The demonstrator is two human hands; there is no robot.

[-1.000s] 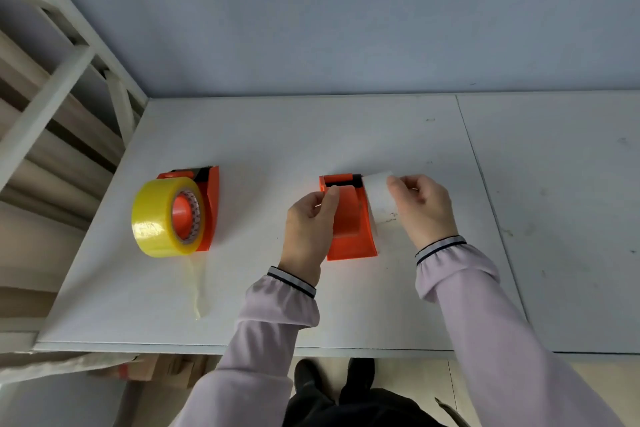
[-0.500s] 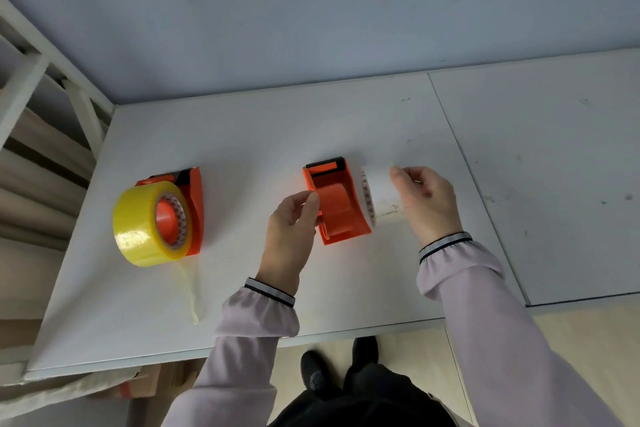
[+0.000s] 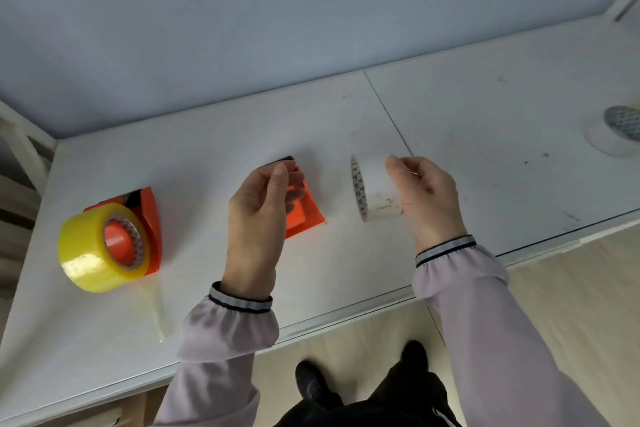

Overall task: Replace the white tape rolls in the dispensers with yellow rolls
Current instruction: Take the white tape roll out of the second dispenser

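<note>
My right hand (image 3: 427,199) grips a white tape roll (image 3: 375,189) and holds it clear of the table, to the right of an orange dispenser (image 3: 306,208) whose hub is bare. My left hand (image 3: 259,218) hovers over that dispenser's left side with curled fingers; I cannot tell whether they touch it. At the left, a second orange dispenser (image 3: 149,215) lies on its side with a yellow tape roll (image 3: 90,253) on its hub, and a loose strip of yellow tape (image 3: 157,308) trails toward the table's front edge.
A white table (image 3: 207,149) meets a second white table (image 3: 502,121) at a seam on the right. Another white tape roll (image 3: 613,135) lies at the far right edge. A white frame (image 3: 20,142) stands at the left. My shoes show below the front edge.
The white roll has come off the middle dispenser, and my right hand has carried it to the right. My left hand has lifted over the dispenser. The view has swung to the right.
</note>
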